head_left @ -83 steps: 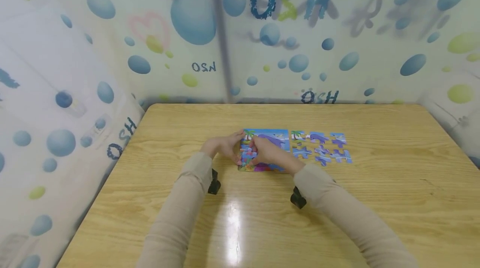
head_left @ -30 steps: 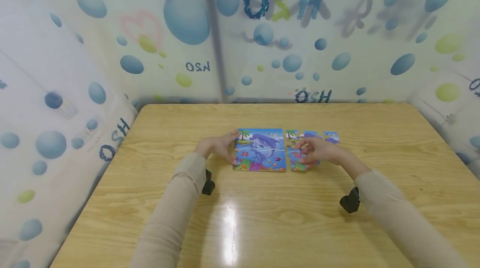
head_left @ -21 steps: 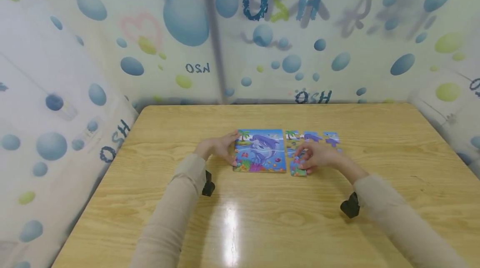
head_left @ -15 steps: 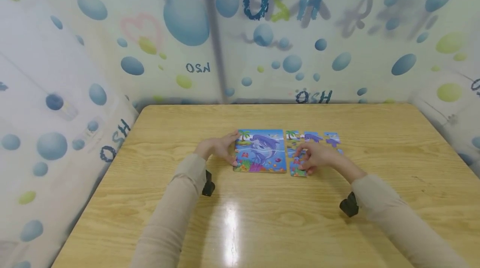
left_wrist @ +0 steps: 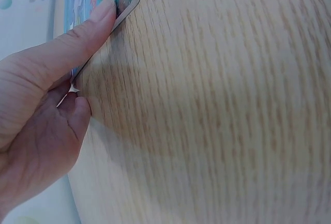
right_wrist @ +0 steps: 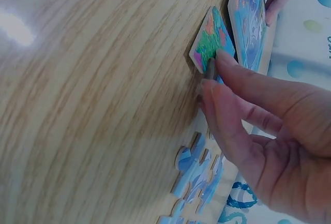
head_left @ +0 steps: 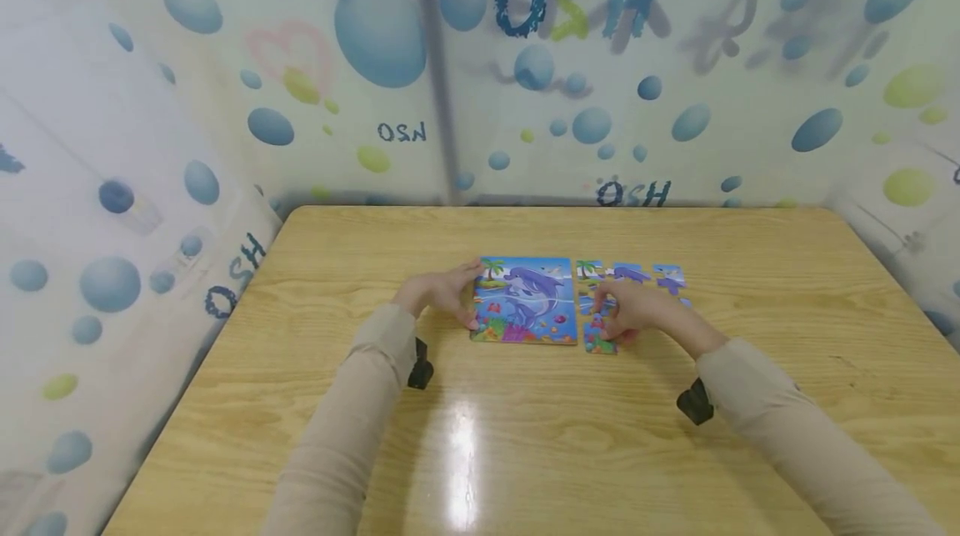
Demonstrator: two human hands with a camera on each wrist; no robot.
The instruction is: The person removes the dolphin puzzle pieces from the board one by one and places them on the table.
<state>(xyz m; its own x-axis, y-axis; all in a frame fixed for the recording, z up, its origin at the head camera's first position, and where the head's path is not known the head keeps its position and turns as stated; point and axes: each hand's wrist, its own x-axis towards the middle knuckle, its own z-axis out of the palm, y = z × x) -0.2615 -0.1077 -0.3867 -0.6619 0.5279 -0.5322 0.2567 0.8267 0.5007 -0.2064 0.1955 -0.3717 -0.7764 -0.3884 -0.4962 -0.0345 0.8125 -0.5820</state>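
Note:
A square dolphin jigsaw board (head_left: 525, 303) lies flat mid-table. My left hand (head_left: 442, 294) rests at its left edge, fingers spread. In the left wrist view the thumb (left_wrist: 106, 14) lies straight on the board's near corner. Right of the board, my right hand (head_left: 637, 311) pinches a coral-patterned jigsaw piece (right_wrist: 212, 35) between thumb and forefinger. It sits at the near left of the loose pieces, just below a blue wave piece (head_left: 588, 304). The far row holds a palm-tree piece (head_left: 588, 269), a dolphin piece (head_left: 632, 272) and a bird piece (head_left: 669, 275).
More loose pieces (right_wrist: 189, 169) lie beneath and beyond the right hand, partly covered in the head view. The wooden table (head_left: 525, 453) meets a bubble-patterned wall sheet (head_left: 480, 86) at its far edge, with another sheet along the left.
My right hand has gone from over the board to the loose pieces on the right, where the coral piece now lies, shifted slightly nearer me. My left hand stays at the board's edge.

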